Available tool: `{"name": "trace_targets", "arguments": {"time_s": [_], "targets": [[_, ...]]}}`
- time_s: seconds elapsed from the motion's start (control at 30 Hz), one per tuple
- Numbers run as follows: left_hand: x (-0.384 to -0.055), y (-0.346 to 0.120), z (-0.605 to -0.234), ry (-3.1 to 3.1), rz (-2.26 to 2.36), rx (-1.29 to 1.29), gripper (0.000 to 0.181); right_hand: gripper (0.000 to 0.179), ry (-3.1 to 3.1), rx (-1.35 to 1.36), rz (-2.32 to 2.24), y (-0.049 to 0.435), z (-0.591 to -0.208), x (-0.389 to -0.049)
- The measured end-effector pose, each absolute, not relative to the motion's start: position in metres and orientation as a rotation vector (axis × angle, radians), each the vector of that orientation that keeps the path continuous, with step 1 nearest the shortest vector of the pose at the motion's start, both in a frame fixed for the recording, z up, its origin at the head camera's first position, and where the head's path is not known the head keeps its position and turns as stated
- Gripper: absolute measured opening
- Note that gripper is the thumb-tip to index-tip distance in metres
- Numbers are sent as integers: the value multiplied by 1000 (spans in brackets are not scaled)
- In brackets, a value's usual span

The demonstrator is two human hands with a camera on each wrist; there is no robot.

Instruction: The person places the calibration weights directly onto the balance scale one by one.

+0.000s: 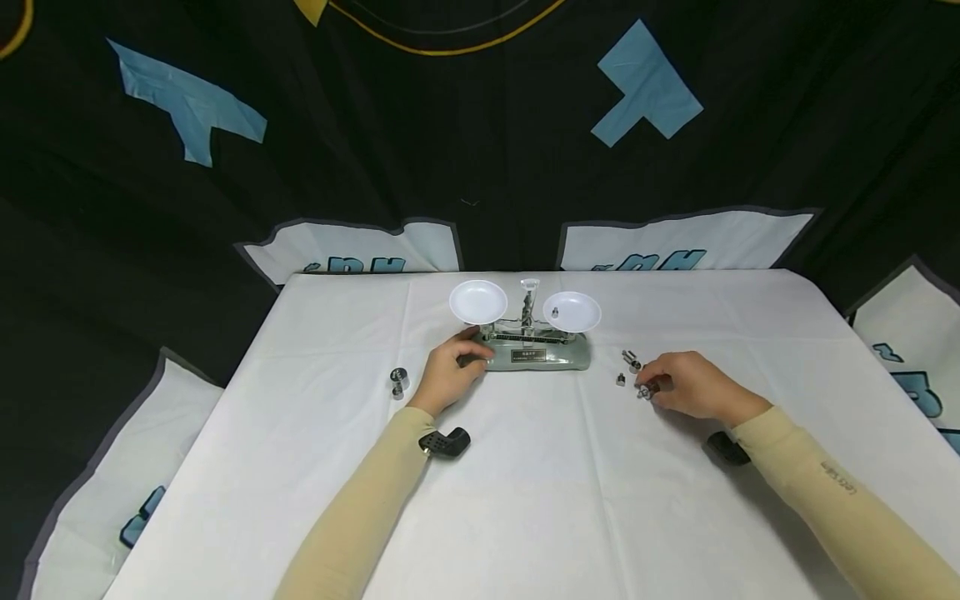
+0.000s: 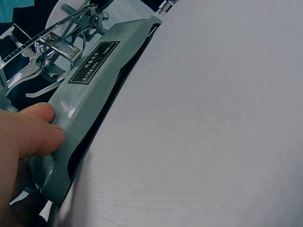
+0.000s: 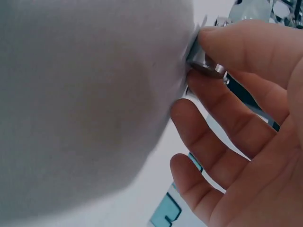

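Note:
A grey-green pan balance (image 1: 551, 353) stands on the white cloth, with two white pans above its base. My left hand (image 1: 447, 373) holds the left end of the base; in the left wrist view, thumb and finger lie on the green metal. A small metal weight (image 1: 555, 312) sits in the right pan (image 1: 584, 312), while the left pan (image 1: 478, 302) holds nothing. To the right of the balance, my right hand (image 1: 686, 383) is down at the cloth. Its thumb and forefinger pinch a shiny metal weight (image 3: 207, 67), partly hidden by the fingers.
Several small metal weights (image 1: 631, 359) lie close to the right hand. More weights (image 1: 399, 377) stand left of the left hand. The white-covered table (image 1: 517, 500) ends at a dark curtain (image 1: 510, 167) with blue patches. Black wrist cameras (image 1: 446, 443) hang under both sleeves.

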State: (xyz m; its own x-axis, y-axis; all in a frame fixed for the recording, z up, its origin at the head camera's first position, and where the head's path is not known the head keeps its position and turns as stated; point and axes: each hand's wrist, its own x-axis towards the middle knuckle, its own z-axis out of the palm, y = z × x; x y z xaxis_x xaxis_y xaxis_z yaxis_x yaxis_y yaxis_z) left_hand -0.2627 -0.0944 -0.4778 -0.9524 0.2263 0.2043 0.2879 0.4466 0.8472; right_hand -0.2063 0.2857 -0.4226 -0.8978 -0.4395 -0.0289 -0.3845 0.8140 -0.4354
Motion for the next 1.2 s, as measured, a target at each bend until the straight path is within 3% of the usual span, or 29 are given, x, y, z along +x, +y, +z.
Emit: {"name": "trace_targets", "arguments": {"time_s": [0.53, 1.2], "targets": [[-263, -94, -478, -2595, -1553, -488, 16, 27, 2931, -753, -413, 272, -421, -204], [-260, -93, -475, -2597, -1541, -485, 15, 24, 2934, -673, -374, 270, -417, -205]]}}
